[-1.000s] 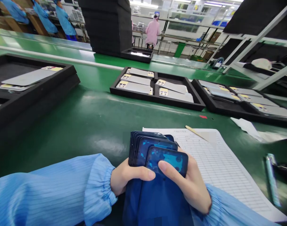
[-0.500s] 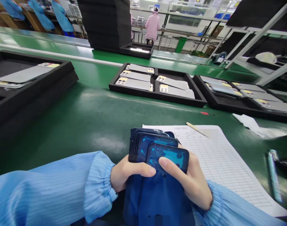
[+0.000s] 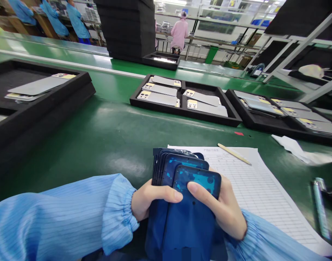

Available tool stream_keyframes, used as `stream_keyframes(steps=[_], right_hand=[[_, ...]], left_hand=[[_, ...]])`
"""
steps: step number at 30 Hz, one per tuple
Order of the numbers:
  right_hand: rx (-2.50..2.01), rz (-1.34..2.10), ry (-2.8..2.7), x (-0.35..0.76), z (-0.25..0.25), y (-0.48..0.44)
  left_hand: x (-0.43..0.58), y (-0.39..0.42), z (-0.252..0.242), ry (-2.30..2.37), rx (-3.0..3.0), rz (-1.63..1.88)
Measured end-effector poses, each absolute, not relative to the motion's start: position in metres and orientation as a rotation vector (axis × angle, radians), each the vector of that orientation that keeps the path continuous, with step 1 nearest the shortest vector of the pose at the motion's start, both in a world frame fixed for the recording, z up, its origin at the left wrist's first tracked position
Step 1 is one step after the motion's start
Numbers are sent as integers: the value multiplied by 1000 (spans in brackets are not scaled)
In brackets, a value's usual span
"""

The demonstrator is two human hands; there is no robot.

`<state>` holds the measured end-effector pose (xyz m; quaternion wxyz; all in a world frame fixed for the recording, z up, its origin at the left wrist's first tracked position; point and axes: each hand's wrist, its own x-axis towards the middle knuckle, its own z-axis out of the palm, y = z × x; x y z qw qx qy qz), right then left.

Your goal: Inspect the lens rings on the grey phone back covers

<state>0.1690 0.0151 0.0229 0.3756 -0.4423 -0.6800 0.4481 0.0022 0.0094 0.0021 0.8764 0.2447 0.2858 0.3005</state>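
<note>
Both my hands grip a fanned stack of dark blue phone back covers [image 3: 182, 203] held upright near my body. My left hand [image 3: 151, 197] wraps the stack's left side, its thumb across the front. My right hand [image 3: 222, 210] wraps the right side, thumb pressed on the frontmost cover. Both wear light blue striped sleeves. The covers stand over the near edge of a printed form sheet [image 3: 253, 192] on the green table.
A thin wooden stick [image 3: 233, 153] lies on the sheet. Black trays with silver back covers sit ahead [image 3: 182, 110], to the right [image 3: 263, 125] and to the left [image 3: 46, 98]. A pen-like tool [image 3: 320, 206] and a white cloth [image 3: 293, 146] lie right. People work in the background.
The view has shifted slightly; my hands and the stack stay almost in place, thumbs barely moved on the front cover.
</note>
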Motion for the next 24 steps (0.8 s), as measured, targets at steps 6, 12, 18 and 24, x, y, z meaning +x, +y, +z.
stream_keyframes(steps=[6, 12, 18, 24], right_hand=[[-1155, 1141, -1668, 167, 20, 14], [-1274, 1100, -1279, 175, 29, 25], [-1403, 768, -954, 206, 45, 48], [-1334, 696, -1098, 215, 38, 57]], left_hand=[[1, 10, 4, 724, 365, 588], [2, 12, 7, 897, 252, 602], [2, 12, 6, 899, 278, 630], [2, 10, 3, 587, 433, 671]])
